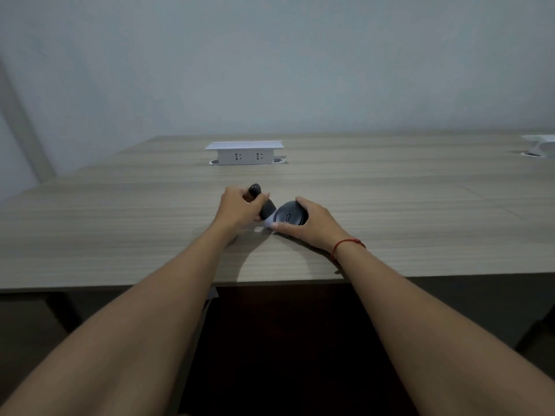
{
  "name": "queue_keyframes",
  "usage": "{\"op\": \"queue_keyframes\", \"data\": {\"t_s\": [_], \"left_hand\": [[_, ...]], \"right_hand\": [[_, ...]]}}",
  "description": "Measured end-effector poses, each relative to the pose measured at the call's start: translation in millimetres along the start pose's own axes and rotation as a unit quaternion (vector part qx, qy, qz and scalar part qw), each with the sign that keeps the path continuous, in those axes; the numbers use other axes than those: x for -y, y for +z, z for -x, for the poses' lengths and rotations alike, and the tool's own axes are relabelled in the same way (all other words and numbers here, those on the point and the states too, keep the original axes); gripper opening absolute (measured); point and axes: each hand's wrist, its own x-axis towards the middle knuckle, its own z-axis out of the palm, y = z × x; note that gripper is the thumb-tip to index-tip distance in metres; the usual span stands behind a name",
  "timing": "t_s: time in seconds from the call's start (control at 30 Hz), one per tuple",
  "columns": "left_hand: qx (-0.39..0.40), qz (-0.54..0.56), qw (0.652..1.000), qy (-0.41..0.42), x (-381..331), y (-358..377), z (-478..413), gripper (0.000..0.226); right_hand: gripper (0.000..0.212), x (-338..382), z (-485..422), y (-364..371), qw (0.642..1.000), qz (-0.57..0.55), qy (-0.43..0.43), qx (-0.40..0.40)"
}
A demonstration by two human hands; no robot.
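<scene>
**Both hands closed on dark parts near the table's front**

We see the left hand (237, 205) curled round a dark oblong piece (255, 190), whose rounded end sticks out past the fingers. The right hand (315, 223) cups a black mouse (289, 216), thumb along its near side and fingers over the far edge. Piece and mouse meet just above the wooden table (120, 223), with a small white scrap (267, 225) beneath them. A white socket box (244, 153) stands farther back.

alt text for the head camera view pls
Two bare hands work near the front edge of a wooden table: the right hand holds a black computer mouse, and the left hand grips a dark oblong object beside it. A white socket box stands farther back on the table.
</scene>
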Motion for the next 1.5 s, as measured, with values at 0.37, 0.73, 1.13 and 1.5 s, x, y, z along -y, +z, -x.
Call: {"op": "queue_keyframes", "data": {"t_s": [0.37,0.73,1.13,1.5], "left_hand": [[0.018,-0.08,0.996,0.03,-6,0,5,0.029],[-0.079,-0.122,0.987,0.065,10,-17,-5,0.026],[0.034,-0.118,0.986,0.111,13,-29,0,0.02],[0.119,-0.221,0.96,0.122,23,-28,9,0.045]], "right_hand": [[0.079,2,2,2,1.0,0.016,0.003,-0.024],[0.052,5,-32,-15,0.999,0.018,-0.028,0.042],[0.073,41,-62,-62,0.895,0.326,0.019,0.305],[0.084,44,-57,-68,0.88,0.381,0.033,0.282]]}}
